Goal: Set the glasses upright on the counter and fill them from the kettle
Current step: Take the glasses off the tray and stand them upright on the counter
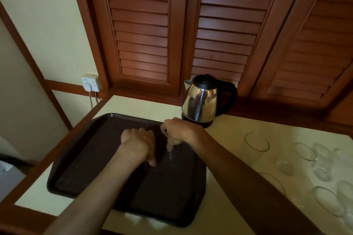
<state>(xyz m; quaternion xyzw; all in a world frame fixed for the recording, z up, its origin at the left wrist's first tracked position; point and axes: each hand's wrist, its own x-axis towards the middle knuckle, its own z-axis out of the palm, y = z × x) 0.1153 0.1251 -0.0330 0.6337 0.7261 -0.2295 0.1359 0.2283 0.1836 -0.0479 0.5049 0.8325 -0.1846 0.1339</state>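
Both of my hands are over a dark brown tray (80, 158) on the cream counter. My right hand (178, 131) is closed around a clear glass (171, 155) that reaches down to the tray floor. Just to its left, my left hand (139, 142) is curled palm down with the thumb near the tray. What it holds, if anything, is hidden. A steel kettle (201, 101) with a black lid and handle stands on its base behind the tray's right corner. Several clear glasses, including one tall upright one (256, 146), stand on the counter to the right.
Wooden louvred doors (141, 34) rise directly behind the counter. A wall socket (91, 82) with a plugged-in cable sits at the back left. A wooden rim (38, 170) edges the counter on the left and front. The cluster of glasses (322, 170) fills the right end.
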